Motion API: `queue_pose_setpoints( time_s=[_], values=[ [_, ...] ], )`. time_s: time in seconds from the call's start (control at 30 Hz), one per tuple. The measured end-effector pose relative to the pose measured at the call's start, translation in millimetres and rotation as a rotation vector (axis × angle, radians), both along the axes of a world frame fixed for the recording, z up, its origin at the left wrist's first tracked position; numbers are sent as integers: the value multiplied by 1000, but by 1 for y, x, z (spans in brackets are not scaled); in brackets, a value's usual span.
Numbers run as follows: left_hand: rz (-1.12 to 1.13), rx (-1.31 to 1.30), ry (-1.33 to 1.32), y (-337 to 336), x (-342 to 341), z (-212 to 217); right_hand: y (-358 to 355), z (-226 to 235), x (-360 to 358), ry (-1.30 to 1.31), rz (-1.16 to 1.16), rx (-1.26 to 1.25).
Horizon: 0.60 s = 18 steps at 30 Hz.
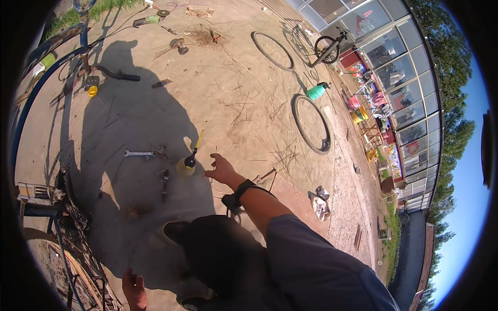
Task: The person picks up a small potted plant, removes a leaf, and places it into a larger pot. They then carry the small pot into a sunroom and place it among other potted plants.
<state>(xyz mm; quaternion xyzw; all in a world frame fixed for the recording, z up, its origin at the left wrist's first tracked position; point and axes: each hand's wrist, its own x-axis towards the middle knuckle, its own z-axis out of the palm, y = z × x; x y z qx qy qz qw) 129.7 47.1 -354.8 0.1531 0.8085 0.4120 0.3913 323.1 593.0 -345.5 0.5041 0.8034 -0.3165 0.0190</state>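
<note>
My right hand [224, 171] reaches out over the concrete with its fingers apart and nothing in them. Just left of its fingertips stands a small bottle [189, 162] with a dark cap and a long thin yellow spout. My left hand [135, 291] is low at the lower edge, its fingers loosely curled, apart and holding nothing. On the ground left of the bottle lies a silver wrench [139, 153]. Closer to me is a dark metal tool or part [165, 185], its kind unclear in the shadow.
A blue metal frame [21, 119] rises at the left, with scrap metal and wood [78, 264] below it. Two bicycle tyres [311, 124], a green spray bottle [317, 91] and scattered thin sticks [282, 153] lie ahead to the right. A bicycle [329, 49] is near the glazed building.
</note>
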Motion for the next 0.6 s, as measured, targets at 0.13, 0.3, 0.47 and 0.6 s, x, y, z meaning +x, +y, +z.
queue_pose_setpoints(
  time_s=[0.13,0.3,0.47,0.6],
  values=[
    [-50,84,108,-8,-9,-37,30,54,19,-37,37,76],
    [-77,175,38,8,-15,-33,66,117,22,-55,-119,127],
    [-39,101,33,30,-8,-25,112,137,5,52,-227,167],
    [-6,-90,-180,62,0,27,104,168,-50,118,-245,39]
  ],
)
